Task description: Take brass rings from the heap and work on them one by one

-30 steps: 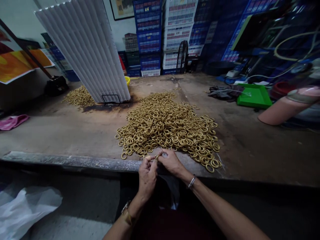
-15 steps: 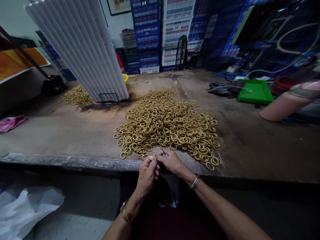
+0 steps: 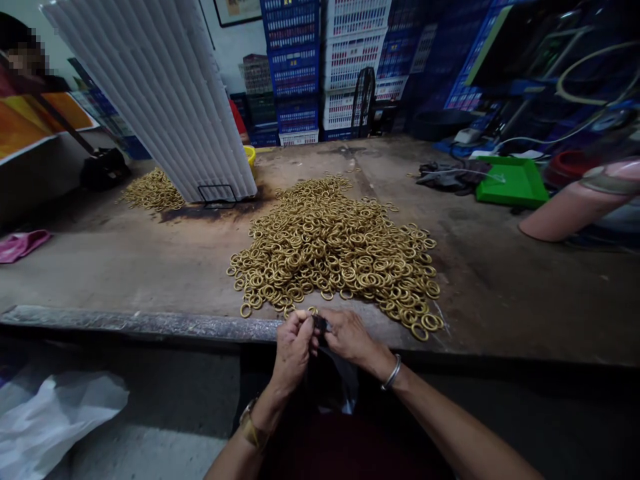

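Apparent step: working one ring (image 3: 313, 309) at the table (image 3: 150, 320) edge. Left hand (image 3: 293, 345) seemingly pinches it; right hand (image 3: 351, 337) grips a dark item (image 3: 320, 324) alongside. Next move calls for steady alignment.

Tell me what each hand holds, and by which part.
The right hand holds a small dark object; which part cannot be told. The left hand is pinched closed, any hold unclear.

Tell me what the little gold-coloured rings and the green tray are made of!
The rings look like brass-coloured metal with a soft shine, though coated plastic is possible: they catch pale glints. The green tray seems to be plastic, for its one bright, even colour.
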`<state>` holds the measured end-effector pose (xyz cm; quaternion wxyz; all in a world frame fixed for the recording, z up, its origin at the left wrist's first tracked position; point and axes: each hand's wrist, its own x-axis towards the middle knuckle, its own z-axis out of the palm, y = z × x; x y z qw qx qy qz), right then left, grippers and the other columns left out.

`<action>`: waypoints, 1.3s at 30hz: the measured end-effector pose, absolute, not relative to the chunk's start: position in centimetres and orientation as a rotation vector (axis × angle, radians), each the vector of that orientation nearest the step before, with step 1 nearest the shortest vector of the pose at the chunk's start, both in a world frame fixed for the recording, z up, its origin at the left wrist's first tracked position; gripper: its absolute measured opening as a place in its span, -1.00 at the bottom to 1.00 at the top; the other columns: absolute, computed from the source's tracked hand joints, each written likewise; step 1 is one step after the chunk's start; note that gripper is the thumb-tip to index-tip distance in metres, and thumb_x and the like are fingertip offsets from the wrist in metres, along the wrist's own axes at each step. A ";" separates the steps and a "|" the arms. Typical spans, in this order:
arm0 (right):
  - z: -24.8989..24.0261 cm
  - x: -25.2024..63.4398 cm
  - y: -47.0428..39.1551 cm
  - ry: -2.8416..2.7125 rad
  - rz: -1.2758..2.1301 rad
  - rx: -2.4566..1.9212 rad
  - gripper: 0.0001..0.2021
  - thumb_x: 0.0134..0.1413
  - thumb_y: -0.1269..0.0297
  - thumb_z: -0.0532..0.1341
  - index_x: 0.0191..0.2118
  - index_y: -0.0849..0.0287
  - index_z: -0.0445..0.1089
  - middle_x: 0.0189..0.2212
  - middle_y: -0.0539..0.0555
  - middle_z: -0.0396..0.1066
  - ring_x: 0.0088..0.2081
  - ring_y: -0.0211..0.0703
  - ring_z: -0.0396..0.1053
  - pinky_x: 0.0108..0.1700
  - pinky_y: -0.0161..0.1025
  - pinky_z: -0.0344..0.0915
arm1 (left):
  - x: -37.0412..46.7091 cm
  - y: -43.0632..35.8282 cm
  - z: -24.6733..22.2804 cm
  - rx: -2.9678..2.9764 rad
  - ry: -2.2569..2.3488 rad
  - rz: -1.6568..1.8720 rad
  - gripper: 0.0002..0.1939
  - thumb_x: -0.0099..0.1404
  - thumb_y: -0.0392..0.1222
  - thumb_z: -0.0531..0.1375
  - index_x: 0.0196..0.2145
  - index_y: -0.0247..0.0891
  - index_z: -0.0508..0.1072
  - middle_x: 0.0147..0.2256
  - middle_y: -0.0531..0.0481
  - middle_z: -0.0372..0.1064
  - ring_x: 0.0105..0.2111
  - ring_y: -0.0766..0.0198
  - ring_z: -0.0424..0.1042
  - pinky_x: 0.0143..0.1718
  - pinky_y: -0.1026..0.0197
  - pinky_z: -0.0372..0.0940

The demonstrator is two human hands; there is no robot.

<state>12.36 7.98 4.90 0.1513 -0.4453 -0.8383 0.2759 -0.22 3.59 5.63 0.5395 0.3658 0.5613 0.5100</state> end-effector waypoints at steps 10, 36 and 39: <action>5.1 12.0 9.6 -2.432 0.516 -1.695 -0.73 -0.04 0.44 0.01 -0.18 0.16 0.31 -0.36 0.10 0.43 -0.34 -0.18 0.35 -0.37 -0.33 0.06 | -0.7 2.1 5.9 0.700 1.107 1.249 -0.73 0.10 0.00 0.16 -0.43 -0.30 0.30 -0.56 0.10 0.25 -0.65 0.47 0.20 -0.63 0.39 0.16; 4.4 10.5 9.1 -1.708 1.104 -1.411 -0.92 -0.08 0.30 0.04 -0.49 0.17 0.20 -0.58 -0.07 0.22 -0.52 -0.31 0.17 -0.46 -0.39 0.09 | -0.2 3.1 5.3 0.589 1.209 1.355 -0.63 0.03 -0.01 0.22 -0.26 -0.25 0.28 -0.60 0.17 0.18 -0.69 0.49 0.10 -0.72 0.44 -0.02; 4.5 10.3 8.6 -1.555 1.331 -1.333 -0.91 -0.10 0.28 0.06 -0.50 0.17 0.17 -0.62 -0.10 0.20 -0.57 -0.34 0.14 -0.49 -0.40 0.10 | 0.0 3.2 5.2 0.797 1.310 1.347 -0.76 0.10 -0.05 0.17 -0.34 -0.27 0.34 -0.61 0.16 0.18 -0.68 0.49 0.11 -0.64 0.41 0.04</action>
